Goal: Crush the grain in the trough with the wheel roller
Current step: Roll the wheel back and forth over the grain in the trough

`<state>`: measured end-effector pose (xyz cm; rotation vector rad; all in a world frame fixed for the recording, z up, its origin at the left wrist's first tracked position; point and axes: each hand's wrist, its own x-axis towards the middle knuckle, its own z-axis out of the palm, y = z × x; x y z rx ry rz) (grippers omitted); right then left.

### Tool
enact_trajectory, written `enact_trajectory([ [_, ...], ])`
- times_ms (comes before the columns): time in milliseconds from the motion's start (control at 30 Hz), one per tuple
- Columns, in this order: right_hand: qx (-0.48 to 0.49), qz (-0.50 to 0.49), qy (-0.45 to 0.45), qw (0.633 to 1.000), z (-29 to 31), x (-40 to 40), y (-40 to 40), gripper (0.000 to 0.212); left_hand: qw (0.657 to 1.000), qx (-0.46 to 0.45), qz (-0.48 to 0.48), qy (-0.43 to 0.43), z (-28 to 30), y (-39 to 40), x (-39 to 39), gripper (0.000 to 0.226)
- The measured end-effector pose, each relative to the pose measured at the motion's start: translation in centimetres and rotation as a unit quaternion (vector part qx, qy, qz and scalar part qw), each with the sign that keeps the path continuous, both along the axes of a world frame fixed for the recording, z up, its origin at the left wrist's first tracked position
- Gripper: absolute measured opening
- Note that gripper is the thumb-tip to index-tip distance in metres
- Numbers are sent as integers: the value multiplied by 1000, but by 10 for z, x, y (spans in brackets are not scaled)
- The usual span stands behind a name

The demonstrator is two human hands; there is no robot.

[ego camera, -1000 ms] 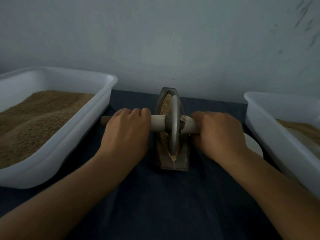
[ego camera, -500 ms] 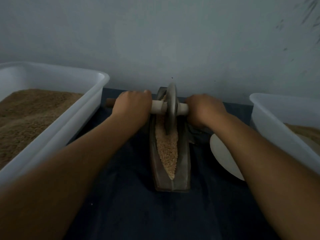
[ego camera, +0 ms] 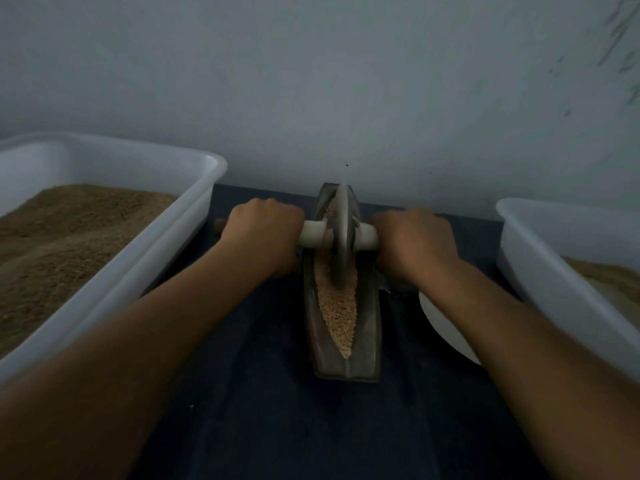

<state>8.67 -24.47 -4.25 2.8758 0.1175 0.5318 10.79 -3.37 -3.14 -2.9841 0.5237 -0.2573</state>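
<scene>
Left hand (ego camera: pixel 263 233) clenched round left end of wooden handle (ego camera: pixel 313 234); right hand (ego camera: pixel 414 242) clenched round right end, slightly blurred. Handle runs crosswise between fists, through wheel (ego camera: pixel 341 233). Wheel upright, edge down in grain (ego camera: pixel 337 303), in far half of trough (ego camera: pixel 370 327). Near half of grain uncovered, tapering to point. Trough on dark cloth (ego camera: pixel 277 410). White tub (ego camera: pixel 166 258) of brown meal at left; second tub (ego camera: pixel 540 268) at right; white plate (ego camera: pixel 446 327) partly under right forearm.

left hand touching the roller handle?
Touching. Head view: left hand is curled round the handle of the roller, no gap.
</scene>
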Motion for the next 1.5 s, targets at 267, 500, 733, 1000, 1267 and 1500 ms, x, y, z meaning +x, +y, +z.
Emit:
enact_trajectory([
  [267, 3, 31, -68, 997, -6, -73, 8, 20, 996, 33, -11, -83, -1, 10, -59, 39],
  [500, 45, 63, -97, 992, -6, -93, 5, 20, 989, 45, -33, -136, -4, 20, -81, 38],
  [733, 17, 60, -94, 994, -15, -55, 2, 25, 995, -8, -28, -91, -12, 7, -40, 39],
  [1000, 55, 9, -8, 998, -11, 19, -9, 21, 999, -5, 13, -28, 1, -14, 16, 23],
  [1267, 47, -16, 85, 995, 4, 60, -16, 22, 997, -2, 28, -73, 1, -22, 40, 24],
  [1500, 52, 0, 2, 999, -11, 15, -11, 20, 996, 39, 4, -76, -6, -14, 22, 20],
])
